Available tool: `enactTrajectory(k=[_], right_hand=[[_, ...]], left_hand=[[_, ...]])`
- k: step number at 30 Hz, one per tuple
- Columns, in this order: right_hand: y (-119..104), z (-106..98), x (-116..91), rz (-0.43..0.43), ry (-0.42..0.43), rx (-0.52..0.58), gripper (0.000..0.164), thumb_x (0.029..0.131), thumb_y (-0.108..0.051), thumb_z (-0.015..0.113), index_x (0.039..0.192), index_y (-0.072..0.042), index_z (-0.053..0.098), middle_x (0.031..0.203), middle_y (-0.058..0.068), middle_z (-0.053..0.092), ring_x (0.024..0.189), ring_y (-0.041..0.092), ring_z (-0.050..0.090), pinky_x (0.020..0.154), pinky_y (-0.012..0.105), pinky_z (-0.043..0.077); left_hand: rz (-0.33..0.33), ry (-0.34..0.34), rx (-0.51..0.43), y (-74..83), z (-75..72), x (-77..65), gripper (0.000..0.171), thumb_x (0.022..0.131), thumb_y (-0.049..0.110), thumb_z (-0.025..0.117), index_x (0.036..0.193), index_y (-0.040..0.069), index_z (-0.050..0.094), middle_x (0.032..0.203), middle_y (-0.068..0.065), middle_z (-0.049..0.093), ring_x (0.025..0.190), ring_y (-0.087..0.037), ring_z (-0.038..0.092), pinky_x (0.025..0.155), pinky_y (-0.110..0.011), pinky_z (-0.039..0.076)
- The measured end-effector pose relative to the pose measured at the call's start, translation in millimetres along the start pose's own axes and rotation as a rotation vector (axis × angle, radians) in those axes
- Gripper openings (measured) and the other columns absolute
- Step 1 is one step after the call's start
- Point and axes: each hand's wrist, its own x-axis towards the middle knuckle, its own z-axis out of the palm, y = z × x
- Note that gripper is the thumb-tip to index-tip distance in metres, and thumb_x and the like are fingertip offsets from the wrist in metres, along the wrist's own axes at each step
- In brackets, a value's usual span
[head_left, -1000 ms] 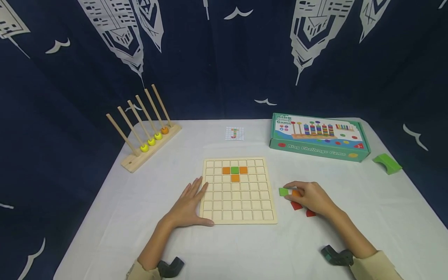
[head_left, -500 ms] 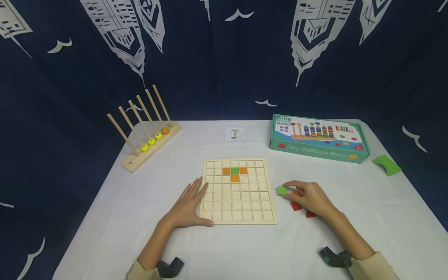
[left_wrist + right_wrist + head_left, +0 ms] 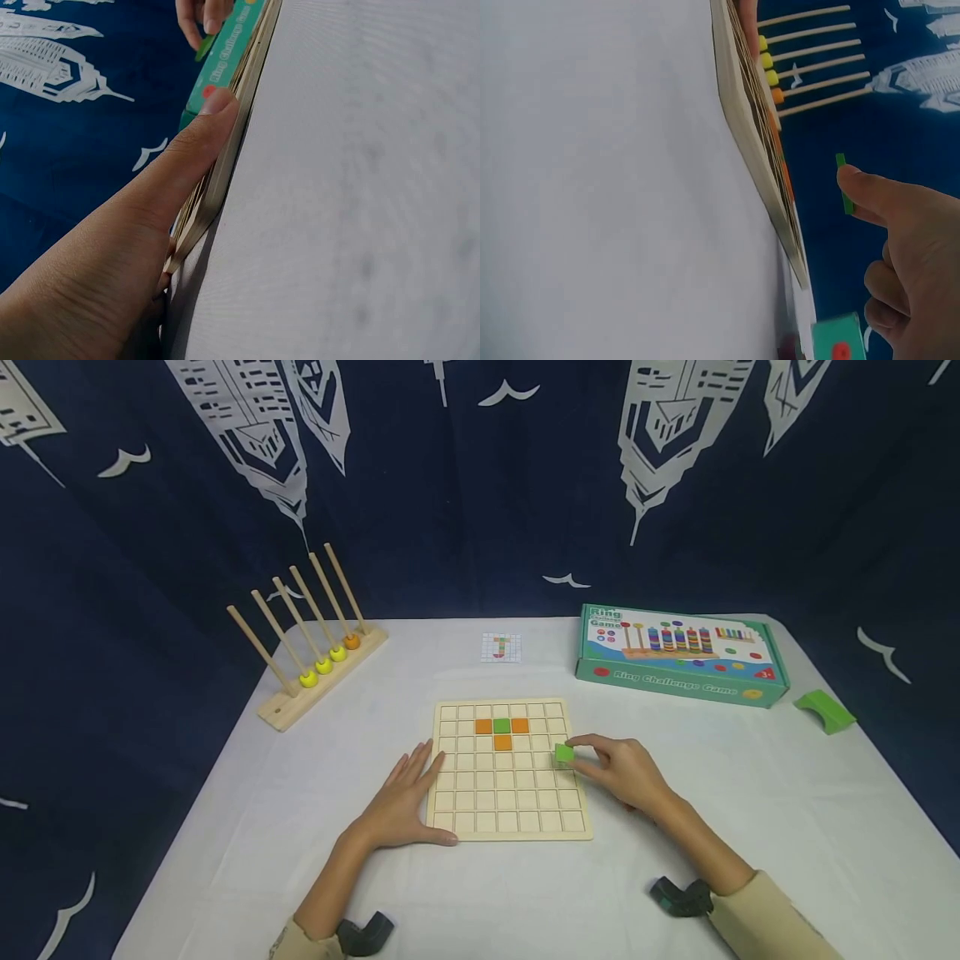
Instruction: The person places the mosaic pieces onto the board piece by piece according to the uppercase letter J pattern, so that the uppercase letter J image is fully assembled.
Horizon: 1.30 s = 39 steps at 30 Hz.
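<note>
Green arch (image 3: 828, 707) near game box (image 3: 681, 660)

The white table (image 3: 240, 843) supports the board (image 3: 506, 783). The rack (image 3: 332, 674) stands left, the card (image 3: 500, 648) behind, the box (image 3: 681, 656) and arch (image 3: 827, 709) right.

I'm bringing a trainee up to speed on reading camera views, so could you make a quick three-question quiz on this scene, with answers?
1. What does the right hand pinch?
A) a yellow ring
B) a green tile
C) a green arch

2. True or false: the left hand touches the grid board.

3. How many orange tiles lie on the grid board?

Key:
1. B, between thumb and finger.
2. True; it rests at the board's left side, as seen in the head view.
3. Three.
</note>
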Motion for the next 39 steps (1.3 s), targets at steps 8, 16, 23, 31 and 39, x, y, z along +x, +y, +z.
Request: enactTrajectory(k=[8, 16, 23, 31, 39], right_hand=[[-17.3, 20.4, 18.9, -0.079, 0.019, -0.016, 0.030, 0.073, -0.035, 0.072, 0.100, -0.021, 0.068, 0.047, -0.014, 0.024, 0.045, 0.001, 0.019, 0.041, 0.018, 0.019], [-33.4, 40.3, 31.9, -0.104, -0.005, -0.016, 0.033, 0.073, -0.040, 0.071, 0.100, -0.022, 0.068, 0.046, -0.014, 0.023, 0.045, 0.001, 0.020, 0.044, 0.020, 0.024], [-38.5, 58.7, 37.0, -0.112, -0.068, -0.059, 0.030, 0.076, -0.044, 0.067, 0.100, -0.025, 0.068, 0.052, -0.015, 0.050, 0.049, 0.002, 0.037, 0.054, 0.022, 0.040], [-39.7, 64.5, 36.3, -0.094, -0.118, -0.086, 0.033, 0.077, -0.045, 0.066, 0.101, -0.023, 0.067, 0.045, -0.014, 0.040, 0.045, 0.002, 0.027, 0.045, 0.019, 0.030], [-39.4, 63.7, 35.9, -0.119, -0.085, -0.094, 0.031, 0.076, -0.042, 0.068, 0.100, -0.023, 0.068, 0.049, -0.014, 0.048, 0.045, 0.001, 0.028, 0.047, 0.019, 0.034]], left_hand=[[0.001, 0.002, 0.004, -0.8, -0.1, 0.5, 0.124, 0.050, 0.080, 0.060, 0.144, 0.012, 0.017, 0.151, -0.010, 0.003, 0.138, -0.021, 0.000, 0.111, -0.039, 0.004], [-0.007, -0.004, 0.006, -1.3, -0.6, 0.3, 0.124, 0.050, 0.080, 0.060, 0.144, 0.013, 0.016, 0.151, -0.009, 0.002, 0.138, -0.019, -0.001, 0.111, -0.039, 0.003], [-0.002, 0.001, 0.002, -1.1, 0.5, 0.0, 0.123, 0.050, 0.080, 0.060, 0.144, 0.012, 0.018, 0.151, -0.010, 0.004, 0.138, -0.020, 0.000, 0.111, -0.039, 0.004], [-0.006, -0.003, 0.017, -2.0, 2.1, 0.5, 0.123, 0.050, 0.081, 0.058, 0.144, 0.013, 0.017, 0.151, -0.008, 0.003, 0.138, -0.019, 0.000, 0.111, -0.039, 0.004], [-0.008, -0.006, 0.017, -2.8, 2.7, 0.7, 0.124, 0.050, 0.083, 0.057, 0.144, 0.013, 0.016, 0.151, -0.009, 0.002, 0.138, -0.019, -0.001, 0.111, -0.038, 0.004]])
